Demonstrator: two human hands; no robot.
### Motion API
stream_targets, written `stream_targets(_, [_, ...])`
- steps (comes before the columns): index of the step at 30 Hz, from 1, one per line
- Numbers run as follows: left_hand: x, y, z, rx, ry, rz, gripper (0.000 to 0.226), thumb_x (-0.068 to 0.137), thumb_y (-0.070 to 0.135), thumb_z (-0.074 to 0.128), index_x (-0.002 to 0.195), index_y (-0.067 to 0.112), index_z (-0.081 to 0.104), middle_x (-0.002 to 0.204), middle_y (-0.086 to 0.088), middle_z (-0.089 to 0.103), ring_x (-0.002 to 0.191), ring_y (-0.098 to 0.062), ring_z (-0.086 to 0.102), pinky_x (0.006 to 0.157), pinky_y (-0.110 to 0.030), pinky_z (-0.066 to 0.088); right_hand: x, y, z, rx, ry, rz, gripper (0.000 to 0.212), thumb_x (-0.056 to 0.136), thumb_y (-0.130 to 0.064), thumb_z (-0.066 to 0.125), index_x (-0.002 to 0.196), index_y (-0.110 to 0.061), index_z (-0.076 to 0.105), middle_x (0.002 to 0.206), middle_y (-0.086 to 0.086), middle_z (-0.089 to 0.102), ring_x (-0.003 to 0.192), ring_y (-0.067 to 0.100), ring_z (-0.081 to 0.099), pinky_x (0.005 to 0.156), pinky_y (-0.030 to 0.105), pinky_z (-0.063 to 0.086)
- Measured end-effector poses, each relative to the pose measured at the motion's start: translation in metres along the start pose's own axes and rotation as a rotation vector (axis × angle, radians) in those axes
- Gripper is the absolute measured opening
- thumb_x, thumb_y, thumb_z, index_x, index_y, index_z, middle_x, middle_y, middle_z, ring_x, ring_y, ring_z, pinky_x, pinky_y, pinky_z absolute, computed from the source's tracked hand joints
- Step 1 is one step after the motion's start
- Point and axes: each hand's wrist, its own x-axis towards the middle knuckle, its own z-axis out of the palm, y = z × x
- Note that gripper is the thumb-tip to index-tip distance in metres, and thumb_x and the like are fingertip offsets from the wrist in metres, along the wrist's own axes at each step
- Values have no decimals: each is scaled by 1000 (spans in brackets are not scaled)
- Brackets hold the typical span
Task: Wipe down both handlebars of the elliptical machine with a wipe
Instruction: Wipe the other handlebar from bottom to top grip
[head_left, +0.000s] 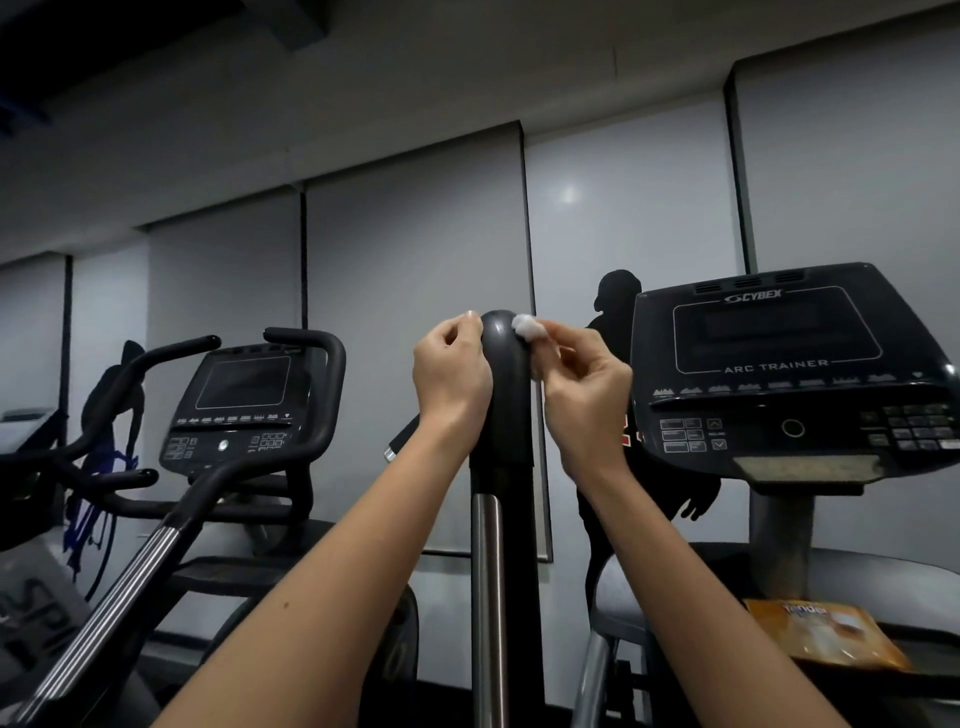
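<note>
L hand grip clamps handlebar, R hand grip pinches wipe on it; orange pack nearby.

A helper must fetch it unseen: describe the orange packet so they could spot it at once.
Start at the black console marked ARC TRAINER on the right and follow its grey post down. The orange packet lies flat on the dark surface at the post's foot. It is the only brightly coloured thing among black and grey machine parts.
</note>
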Motion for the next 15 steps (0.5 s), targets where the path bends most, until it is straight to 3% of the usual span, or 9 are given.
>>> stream_targets(4, [1, 0, 0, 8, 8, 11, 38, 94, 23, 47, 77, -8, 60, 72, -10, 44, 68, -20, 41, 65, -33, 37, 27, 23, 11, 41, 65, 81, 11, 87, -7, 64, 89, -16, 72, 102, 21, 67, 74, 9, 65, 67, 16, 52])
stream_targets(9, [-1, 2, 1, 11, 2, -1, 38, 95, 23, 46, 82, -10, 59, 72, -11, 44, 68, -21, 42, 64, -33, 37, 35, 42, 17, 80, 129, 233, 16, 89, -5, 60, 101, 1, 68, 73, 3, 64, 61, 4, 58, 65, 15, 53])
stream_targets(12, [-2, 4, 0, -3, -4, -19, 34, 95, 23, 47, 82, -4, 62, 73, -10, 43, 68, -20, 40, 64, -32, 36, 35, 53, 20, 138, 164, 345, 18, 91, -1, 56, 104, 5, 65, 74, 2, 64, 65, 10, 60, 70, 21, 54])
stream_targets(15, [-3, 4, 0, -3, -8, -16, 28, 95, 22, 46, 79, 4, 61, 73, -8, 42, 68, -19, 38, 63, -32, 35, 31, 64, 25, 175, 193, 451, 17, 90, 0, 57, 103, 7, 66, 72, 6, 62, 60, 11, 56, 58, 19, 52])
